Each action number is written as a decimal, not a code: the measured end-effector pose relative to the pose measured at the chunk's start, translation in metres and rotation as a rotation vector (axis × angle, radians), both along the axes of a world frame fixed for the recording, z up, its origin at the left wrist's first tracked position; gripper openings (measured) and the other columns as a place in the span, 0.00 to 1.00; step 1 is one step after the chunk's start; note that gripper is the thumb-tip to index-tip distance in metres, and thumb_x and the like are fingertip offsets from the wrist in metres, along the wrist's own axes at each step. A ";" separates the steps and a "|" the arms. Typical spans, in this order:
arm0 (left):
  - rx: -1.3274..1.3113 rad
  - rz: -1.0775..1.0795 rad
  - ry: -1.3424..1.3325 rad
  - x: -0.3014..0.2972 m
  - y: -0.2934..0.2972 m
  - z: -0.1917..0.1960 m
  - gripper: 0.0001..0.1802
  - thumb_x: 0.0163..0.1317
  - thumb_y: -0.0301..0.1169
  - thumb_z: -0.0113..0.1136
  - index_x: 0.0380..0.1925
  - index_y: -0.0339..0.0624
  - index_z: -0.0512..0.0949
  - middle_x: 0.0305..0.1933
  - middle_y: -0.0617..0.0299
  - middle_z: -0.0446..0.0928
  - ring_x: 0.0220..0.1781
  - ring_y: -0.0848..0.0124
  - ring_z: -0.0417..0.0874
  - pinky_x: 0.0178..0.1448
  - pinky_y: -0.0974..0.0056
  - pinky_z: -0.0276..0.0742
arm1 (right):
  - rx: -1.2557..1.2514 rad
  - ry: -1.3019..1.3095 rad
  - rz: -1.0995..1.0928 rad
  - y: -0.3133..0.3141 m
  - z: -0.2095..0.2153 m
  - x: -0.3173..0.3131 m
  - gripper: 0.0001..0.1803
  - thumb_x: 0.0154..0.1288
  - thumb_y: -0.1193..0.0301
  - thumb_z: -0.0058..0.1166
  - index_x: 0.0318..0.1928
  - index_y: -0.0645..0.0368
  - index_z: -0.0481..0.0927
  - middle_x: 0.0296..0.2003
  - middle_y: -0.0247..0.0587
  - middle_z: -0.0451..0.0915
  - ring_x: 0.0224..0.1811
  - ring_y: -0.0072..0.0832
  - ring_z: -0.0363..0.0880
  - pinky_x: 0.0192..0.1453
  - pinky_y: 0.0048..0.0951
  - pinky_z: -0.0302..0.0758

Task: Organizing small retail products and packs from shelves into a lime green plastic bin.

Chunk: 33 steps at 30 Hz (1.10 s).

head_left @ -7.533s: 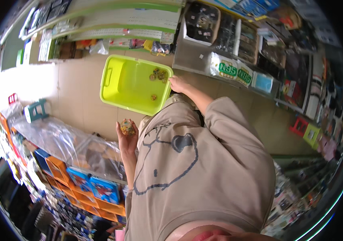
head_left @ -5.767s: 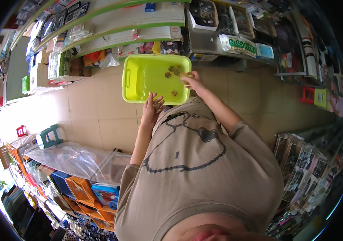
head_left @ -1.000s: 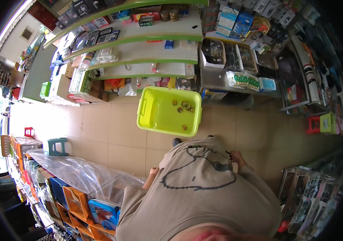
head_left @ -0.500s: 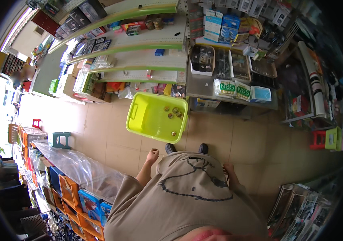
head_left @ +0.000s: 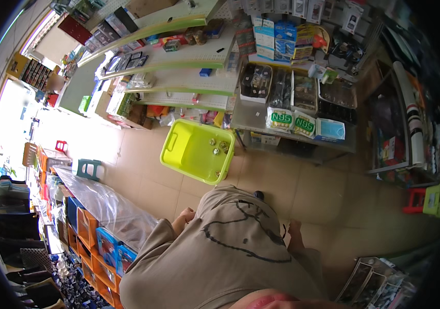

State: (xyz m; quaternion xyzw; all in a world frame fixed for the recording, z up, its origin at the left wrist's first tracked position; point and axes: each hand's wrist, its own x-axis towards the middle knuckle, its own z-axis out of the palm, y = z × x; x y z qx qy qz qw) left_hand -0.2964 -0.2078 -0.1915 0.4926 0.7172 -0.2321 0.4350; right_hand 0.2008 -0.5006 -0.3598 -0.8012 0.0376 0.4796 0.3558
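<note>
My left hand [head_left: 187,214] hangs beside my left hip, its fingers loosely curled with nothing visible in them. My right hand [head_left: 294,228] hangs low at my right side; its fingers are too small and turned away to read, and a thin dark cord-like thing [head_left: 284,230] shows beside it. Neither hand touches the bright yellow-green plastic tub [head_left: 176,149], which stands ahead of me, slightly left. Inside the tub, toward its right side, lie several small round shiny things [head_left: 216,151] whose kind I cannot make out.
Partly stocked shelves [head_left: 179,77] rise behind the tub. A metal table [head_left: 251,114] with trays and packets stands ahead right. A dark green stool [head_left: 89,169] and a plastic-covered orange rack [head_left: 101,201] are left; a glass case [head_left: 369,283] stands at lower right.
The view has turned and my body has shifted, so the tub's right end sits nearer the table in view. One shoe is now covered by my shirt. Both hands remain low at my sides.
</note>
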 end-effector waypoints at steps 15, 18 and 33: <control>0.741 0.026 -0.510 0.141 0.159 -0.033 0.17 0.63 0.36 0.58 0.49 0.41 0.78 0.43 0.49 0.83 0.43 0.57 0.86 0.48 0.57 0.81 | 0.035 0.107 -0.098 0.028 0.052 -0.024 0.11 0.62 0.68 0.55 0.25 0.54 0.70 0.16 0.33 0.67 0.15 0.25 0.65 0.18 0.35 0.62; 0.960 0.037 -0.641 0.202 0.222 0.040 0.13 0.65 0.33 0.58 0.46 0.38 0.78 0.41 0.49 0.83 0.40 0.59 0.86 0.43 0.59 0.80 | 0.025 0.008 0.061 0.025 0.072 -0.030 0.12 0.63 0.69 0.56 0.24 0.55 0.70 0.17 0.35 0.70 0.17 0.27 0.69 0.20 0.35 0.66; 1.708 -0.147 -0.520 0.351 0.635 0.183 0.39 0.53 0.41 0.69 0.61 0.36 0.65 0.55 0.40 0.68 0.57 0.44 0.64 0.62 0.44 0.64 | -0.119 -0.077 -0.219 0.167 0.186 0.015 0.26 0.70 0.58 0.55 0.60 0.62 0.72 0.40 0.48 0.82 0.33 0.33 0.83 0.36 0.34 0.81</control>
